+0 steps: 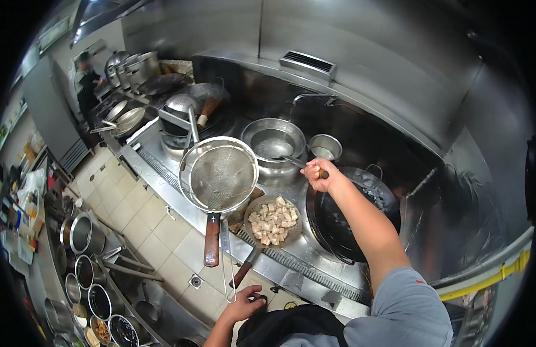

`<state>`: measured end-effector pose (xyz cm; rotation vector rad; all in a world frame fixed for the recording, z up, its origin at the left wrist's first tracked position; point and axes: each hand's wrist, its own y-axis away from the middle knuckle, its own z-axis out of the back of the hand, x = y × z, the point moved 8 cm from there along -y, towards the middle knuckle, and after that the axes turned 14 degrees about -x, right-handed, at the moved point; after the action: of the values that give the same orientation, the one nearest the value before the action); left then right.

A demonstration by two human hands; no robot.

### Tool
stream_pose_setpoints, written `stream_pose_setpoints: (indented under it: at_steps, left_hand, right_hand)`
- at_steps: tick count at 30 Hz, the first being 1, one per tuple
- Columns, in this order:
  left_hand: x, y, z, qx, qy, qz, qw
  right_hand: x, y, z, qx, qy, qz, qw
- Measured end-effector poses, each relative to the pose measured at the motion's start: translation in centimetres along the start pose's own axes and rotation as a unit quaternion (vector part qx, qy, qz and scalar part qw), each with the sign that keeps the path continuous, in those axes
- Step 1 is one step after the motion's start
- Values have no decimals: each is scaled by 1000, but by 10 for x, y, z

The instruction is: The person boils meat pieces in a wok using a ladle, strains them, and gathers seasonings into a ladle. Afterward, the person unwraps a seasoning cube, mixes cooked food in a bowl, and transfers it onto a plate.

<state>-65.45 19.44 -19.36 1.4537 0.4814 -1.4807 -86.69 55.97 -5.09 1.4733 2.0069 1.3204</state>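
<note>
My right hand is closed round the wooden-ended handle of a metal ladle, whose bowl is in the water of a large steel pot. My left hand is low at the front of the stove, near the ends of a skimmer handle and a wire handle; its fingers are partly spread, and whether it holds anything is unclear. A perforated skimmer carries pale cubed pieces. Left of it lies a round mesh strainer with a wooden handle. A dark wok sits beneath my right forearm.
A small steel pot stands beside the large one. A bamboo brush and strainers are at the back left. Several containers line the left counter. Another person stands far back left. A faucet reaches over the large pot.
</note>
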Motion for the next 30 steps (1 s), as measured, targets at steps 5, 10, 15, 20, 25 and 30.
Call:
stream_pose_setpoints:
  at_steps: [5, 10, 15, 20, 25, 30]
  left_hand:
    - [-26, -1, -20, 36, -26, -34, 998]
    - [-57, -3, -42, 42, -25, -94, 994]
    - [-81, -14, -52, 7, -29, -127, 992]
    - [-93, -26, -62, 16, -27, -77, 997]
    - [-101, -31, -76, 26, -54, -91, 994]
    - [-95, -33, -75, 33, -44, -82, 995]
  right_hand:
    - [-4, 60, 30, 70, 0, 12, 997]
    - [-10, 140, 61, 130, -11, 23, 991]
    - [-38, 226, 113, 166, -54, 18, 984]
    - [-68, 275, 185, 149, -40, 24, 988]
    - [-89, 294, 265, -54, 59, 119, 990]
    - [-89, 321, 285, -310, 415, 285, 807]
